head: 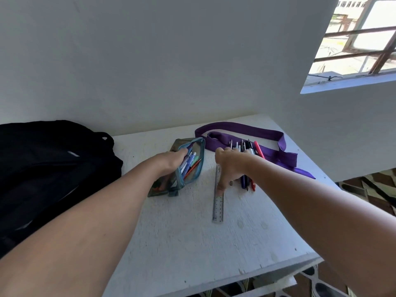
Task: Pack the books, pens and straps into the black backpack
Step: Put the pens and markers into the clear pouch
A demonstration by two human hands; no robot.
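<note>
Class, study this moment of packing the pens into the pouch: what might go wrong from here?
1. The right hand covers a whole row of pens; grabbing them together, some may slip and roll on the table.
2. The pencil pouch, held open by the left hand, already looks full, so more pens may jam.
3. The ruler could get knocked aside.

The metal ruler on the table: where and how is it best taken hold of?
Pinch the ruler's free near end by its long edges, coming from above. It lies flat and thin on the table; the right hand covers its far part.
</note>
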